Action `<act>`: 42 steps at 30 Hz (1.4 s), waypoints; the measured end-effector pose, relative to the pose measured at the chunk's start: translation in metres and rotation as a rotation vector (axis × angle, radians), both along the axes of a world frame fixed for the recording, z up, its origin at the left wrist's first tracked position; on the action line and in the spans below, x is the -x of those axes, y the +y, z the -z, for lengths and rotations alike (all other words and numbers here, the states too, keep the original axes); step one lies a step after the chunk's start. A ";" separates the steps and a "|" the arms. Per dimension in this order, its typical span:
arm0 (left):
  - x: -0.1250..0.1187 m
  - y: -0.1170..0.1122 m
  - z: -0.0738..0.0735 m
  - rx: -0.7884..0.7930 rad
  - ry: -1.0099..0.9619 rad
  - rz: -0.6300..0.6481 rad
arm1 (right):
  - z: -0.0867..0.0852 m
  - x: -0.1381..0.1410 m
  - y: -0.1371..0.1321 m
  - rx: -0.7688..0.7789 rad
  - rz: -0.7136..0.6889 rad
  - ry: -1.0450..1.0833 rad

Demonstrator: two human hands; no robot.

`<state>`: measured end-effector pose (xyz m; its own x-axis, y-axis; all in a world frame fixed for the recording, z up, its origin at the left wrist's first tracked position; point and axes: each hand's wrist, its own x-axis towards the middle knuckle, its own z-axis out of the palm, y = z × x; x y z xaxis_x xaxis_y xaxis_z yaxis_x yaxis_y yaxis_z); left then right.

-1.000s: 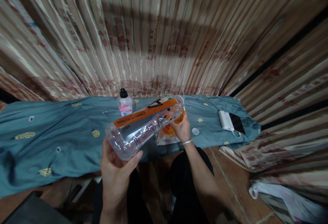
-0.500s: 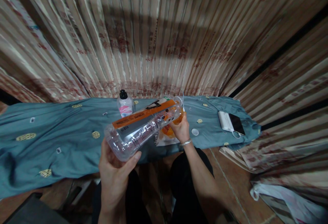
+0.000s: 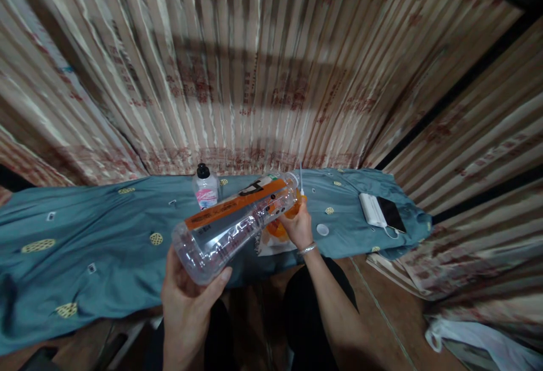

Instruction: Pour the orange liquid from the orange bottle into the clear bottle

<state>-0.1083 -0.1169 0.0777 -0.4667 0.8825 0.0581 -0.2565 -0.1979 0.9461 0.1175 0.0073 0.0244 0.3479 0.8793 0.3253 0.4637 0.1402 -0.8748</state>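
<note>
A clear plastic bottle with an orange and grey label lies tilted across my view, its uncapped-looking neck up to the right. My left hand grips it round the base, thumb along the near side. My right hand, with a bracelet on the wrist, is closed just beside the bottle's neck. From it rises a slim tool with a thin pale shaft and an orange lower part; its kind is unclear. Under the bottle lies a white and orange packet, partly hidden.
Behind the bottle stands a black-capped bottle with a pink label. A round whitish cap lies right of my right hand. Farther right are a white power bank and a dark phone on the blue cloth. Curtains hang behind.
The view has tilted slightly up, so the cloth and everything on it sit lower. Both hands keep their holds, and the bottle has hardly moved relative to them.
</note>
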 end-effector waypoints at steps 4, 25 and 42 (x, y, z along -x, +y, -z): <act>0.000 -0.001 0.002 0.017 0.000 -0.003 | 0.003 -0.001 0.001 -0.014 0.002 -0.005; -0.001 -0.001 -0.002 -0.023 -0.007 0.006 | -0.001 -0.001 -0.001 0.015 -0.005 0.000; -0.006 0.000 -0.007 0.006 -0.035 -0.032 | -0.001 -0.003 0.000 0.033 0.003 -0.033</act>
<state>-0.1023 -0.1172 0.0843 -0.4963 0.8674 0.0361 -0.2828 -0.2008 0.9379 0.1200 0.0076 0.0250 0.3398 0.8888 0.3073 0.4927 0.1101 -0.8632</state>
